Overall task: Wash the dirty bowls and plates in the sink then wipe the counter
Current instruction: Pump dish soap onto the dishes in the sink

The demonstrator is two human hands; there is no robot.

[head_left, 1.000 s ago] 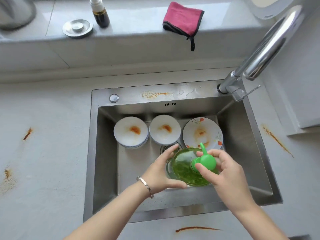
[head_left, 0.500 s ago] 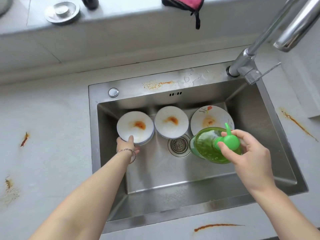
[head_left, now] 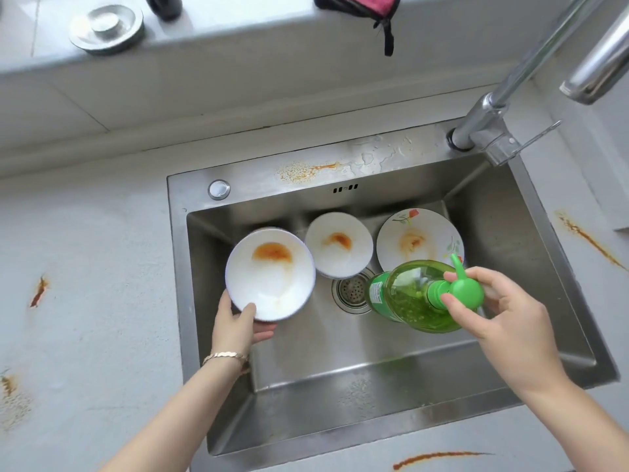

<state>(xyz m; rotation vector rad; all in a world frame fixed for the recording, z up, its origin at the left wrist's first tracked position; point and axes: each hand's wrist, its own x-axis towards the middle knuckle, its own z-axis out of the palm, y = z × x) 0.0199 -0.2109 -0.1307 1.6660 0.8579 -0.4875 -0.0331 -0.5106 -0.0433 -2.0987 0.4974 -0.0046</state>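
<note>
Three stained dishes were in the sink (head_left: pixel 190 199): my left hand (head_left: pixel 238 327) gripped one white bowl (head_left: pixel 272 284) by the rim, left of the drain (head_left: pixel 352 291); a second bowl (head_left: pixel 338 247) and flowered plate (head_left: pixel 418 240) sat behind it. My right hand (head_left: pixel 503 318) clutched the green soap bottle (head_left: pixel 412 298) right of it.

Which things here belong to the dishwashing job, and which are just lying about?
In use: stained bowl in left hand; dish soap bottle in right hand; second stained bowl; floral plate; sink; faucet; stained counter; pink cloth, likely for wiping.
Lying about: metal drain stopper; dark bottle on the ledge.
</note>
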